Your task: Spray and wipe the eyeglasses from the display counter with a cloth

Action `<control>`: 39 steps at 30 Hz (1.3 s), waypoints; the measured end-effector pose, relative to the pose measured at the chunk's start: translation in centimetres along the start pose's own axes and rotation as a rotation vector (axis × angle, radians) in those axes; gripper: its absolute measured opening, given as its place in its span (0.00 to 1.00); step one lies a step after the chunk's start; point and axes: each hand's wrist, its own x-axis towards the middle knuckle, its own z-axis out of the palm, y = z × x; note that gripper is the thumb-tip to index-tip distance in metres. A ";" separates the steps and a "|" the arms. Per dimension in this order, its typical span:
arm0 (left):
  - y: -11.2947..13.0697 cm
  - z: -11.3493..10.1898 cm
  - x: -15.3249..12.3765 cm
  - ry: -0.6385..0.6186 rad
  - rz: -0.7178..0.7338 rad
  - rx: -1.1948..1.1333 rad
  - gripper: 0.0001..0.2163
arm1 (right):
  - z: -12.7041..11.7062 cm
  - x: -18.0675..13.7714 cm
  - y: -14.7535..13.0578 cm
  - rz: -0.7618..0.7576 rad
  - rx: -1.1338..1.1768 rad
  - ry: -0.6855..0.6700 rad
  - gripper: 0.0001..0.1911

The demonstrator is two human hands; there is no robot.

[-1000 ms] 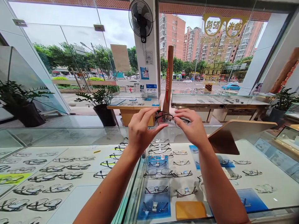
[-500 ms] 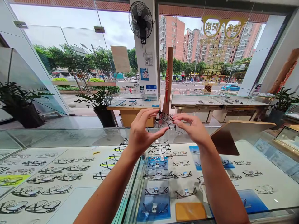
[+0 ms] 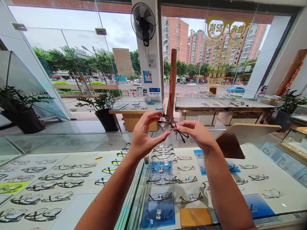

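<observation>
A pair of dark thin-rimmed eyeglasses (image 3: pixel 169 118) is held up over the glass counter, tilted with its right side lower. My left hand (image 3: pixel 146 134) spans one side of it, fingers at the upper rim and thumb near the lower edge of the lens. With thumb and index finger, my right hand (image 3: pixel 195 132) pinches the frame around its middle. The other lens and a folded dark temple hang below the right fingertips. Under my hands, rows of eyeglasses (image 3: pixel 161 179) lie in the display case, some on blue cards.
A brown board (image 3: pixel 244 137), perhaps a mirror back, stands on the counter at right. An orange-brown pad (image 3: pixel 195 218) lies at the near edge. More frames (image 3: pixel 45 185) fill the left case. Beyond are potted plants (image 3: pixel 105 108), further showcases (image 3: pixel 203 103) and a wall fan (image 3: pixel 143 24).
The eyeglasses have turned and tilted, so the right lens and temple hang lower and show more clearly. My right fingers have shifted slightly left along the frame.
</observation>
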 end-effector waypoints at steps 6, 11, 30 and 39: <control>0.9 1.1 -0.4 0.356 0.016 0.273 0.12 | 0.7 0.9 1.5 -0.136 -0.043 0.253 0.13; 2.0 2.6 -1.4 0.063 -0.354 0.033 0.10 | 2.2 0.7 1.5 -0.310 -0.263 0.364 0.08; -0.7 0.4 -0.2 -0.149 -0.597 0.063 0.13 | 4.4 -1.9 -0.8 -0.318 -0.820 0.363 0.11; -3.2 0.7 -0.9 -0.931 -0.596 0.461 0.08 | 4.1 -3.0 -2.3 -0.190 -0.755 0.310 0.31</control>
